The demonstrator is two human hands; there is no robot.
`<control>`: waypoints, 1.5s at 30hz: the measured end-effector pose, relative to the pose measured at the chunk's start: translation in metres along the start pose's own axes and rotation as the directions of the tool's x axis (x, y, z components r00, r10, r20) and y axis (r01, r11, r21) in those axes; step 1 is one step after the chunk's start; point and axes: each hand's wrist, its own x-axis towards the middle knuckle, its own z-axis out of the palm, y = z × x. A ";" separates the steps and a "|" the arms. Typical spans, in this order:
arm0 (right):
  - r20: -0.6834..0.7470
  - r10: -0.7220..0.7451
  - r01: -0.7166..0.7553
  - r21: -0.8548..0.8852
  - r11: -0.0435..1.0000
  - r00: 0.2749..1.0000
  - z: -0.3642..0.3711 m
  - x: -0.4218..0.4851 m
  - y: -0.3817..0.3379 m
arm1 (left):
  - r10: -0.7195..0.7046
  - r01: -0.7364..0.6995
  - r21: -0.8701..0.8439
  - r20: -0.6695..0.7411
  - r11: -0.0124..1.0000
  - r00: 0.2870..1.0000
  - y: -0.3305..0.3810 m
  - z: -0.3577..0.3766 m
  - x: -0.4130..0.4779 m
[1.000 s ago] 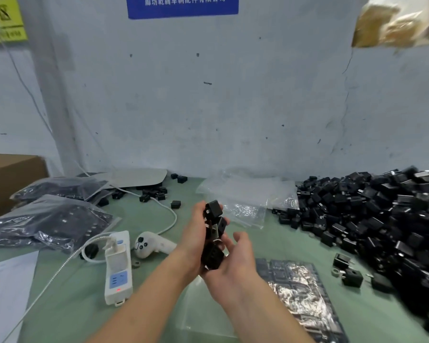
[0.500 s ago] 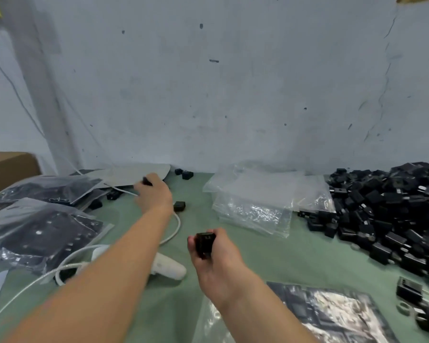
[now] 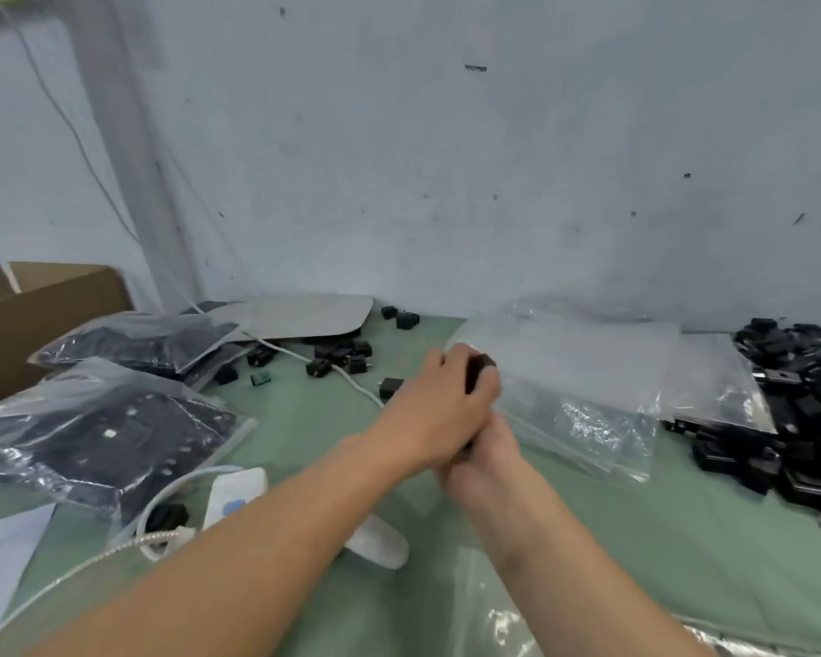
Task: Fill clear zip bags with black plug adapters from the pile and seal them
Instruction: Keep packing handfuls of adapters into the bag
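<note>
At least 2 zip bags (image 3: 115,433) lie filled and a large pile (image 3: 806,410) awaits bagging, while the left hand (image 3: 439,405) grips a black plug adapter (image 3: 478,369); the right hand (image 3: 487,450) grip is hidden.

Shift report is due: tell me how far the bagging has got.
Done: two filled bags lie at left. In hand: the left hand grips adapters, the right hand pressed against it; these are not yet in a bag. Left: the big pile at right and a stack of empty bags beside it.

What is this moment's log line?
left hand grips black adapter | right hand pressed beneath, grip hidden | empty zip bags lie beyond
</note>
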 end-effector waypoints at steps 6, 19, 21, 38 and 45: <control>-0.092 -0.018 0.012 -0.072 0.997 0.996 -0.026 0.025 -0.034 | 0.108 -0.126 0.089 0.187 0.988 0.976 -0.003 0.005 0.000; -0.104 0.116 -0.135 -0.195 0.972 0.988 -0.044 0.074 -0.042 | -0.575 0.550 0.365 -0.046 0.751 0.817 -0.160 -0.047 0.092; -0.111 0.124 -0.144 -0.200 0.969 0.986 -0.047 0.076 -0.040 | -0.586 0.544 0.445 -0.052 0.711 0.808 -0.174 -0.050 0.108; -0.039 0.102 -0.103 -0.039 0.994 0.994 -0.052 0.074 -0.043 | -0.471 0.417 0.390 0.049 0.821 0.881 -0.162 0.008 0.130; -0.032 0.086 -0.087 -0.041 0.995 0.996 -0.053 0.080 -0.043 | -0.314 0.220 0.531 0.093 0.818 0.945 -0.138 0.041 0.116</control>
